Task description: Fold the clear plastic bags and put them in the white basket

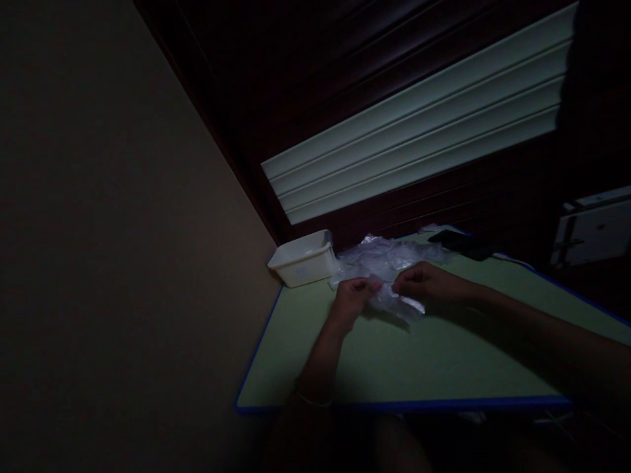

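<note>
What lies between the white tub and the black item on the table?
Crumpled clear plastic, heaped on the tabletop between the tub and the black item; the head view shows it.

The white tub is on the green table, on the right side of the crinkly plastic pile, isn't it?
Not quite: the side is wrong. The head view shows the white tub on the left side of the crinkly plastic pile, not the right. It is on the green table, just as you said.
</note>
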The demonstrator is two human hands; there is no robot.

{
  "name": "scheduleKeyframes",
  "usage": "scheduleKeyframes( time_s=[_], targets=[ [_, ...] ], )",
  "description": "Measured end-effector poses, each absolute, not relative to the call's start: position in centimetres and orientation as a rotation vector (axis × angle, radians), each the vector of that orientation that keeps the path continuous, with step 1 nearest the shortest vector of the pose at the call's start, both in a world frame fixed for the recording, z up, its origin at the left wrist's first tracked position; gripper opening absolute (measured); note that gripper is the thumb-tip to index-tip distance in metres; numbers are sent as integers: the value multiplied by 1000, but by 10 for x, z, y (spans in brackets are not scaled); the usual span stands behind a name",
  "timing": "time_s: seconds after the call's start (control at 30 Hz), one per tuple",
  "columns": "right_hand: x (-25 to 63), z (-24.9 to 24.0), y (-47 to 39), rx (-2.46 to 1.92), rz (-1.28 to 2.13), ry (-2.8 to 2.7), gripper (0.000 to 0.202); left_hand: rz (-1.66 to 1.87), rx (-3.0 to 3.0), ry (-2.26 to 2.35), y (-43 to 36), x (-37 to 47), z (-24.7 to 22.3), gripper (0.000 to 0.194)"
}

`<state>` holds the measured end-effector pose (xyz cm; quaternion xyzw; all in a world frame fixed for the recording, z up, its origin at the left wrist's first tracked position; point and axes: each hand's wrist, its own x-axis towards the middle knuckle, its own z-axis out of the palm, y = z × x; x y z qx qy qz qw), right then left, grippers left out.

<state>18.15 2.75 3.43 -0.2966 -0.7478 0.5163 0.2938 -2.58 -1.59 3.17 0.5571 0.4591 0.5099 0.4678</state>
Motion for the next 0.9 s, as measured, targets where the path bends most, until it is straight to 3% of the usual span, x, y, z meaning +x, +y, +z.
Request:
scheduleKeyframes(
  time_s=[0.3,0.53,0.9],
  targets=[
    [165,28,26,-817,1553,-1507,43,1556,1311,1152,-8,-14,20,39],
    [169,35,29,-908,1241,-1639,35,1571,1330,1122,-9,-13,18,37],
    [181,39,33,-857,1177,-1807,34,1486,1331,1140,-11,-25,33,43]
  ],
)
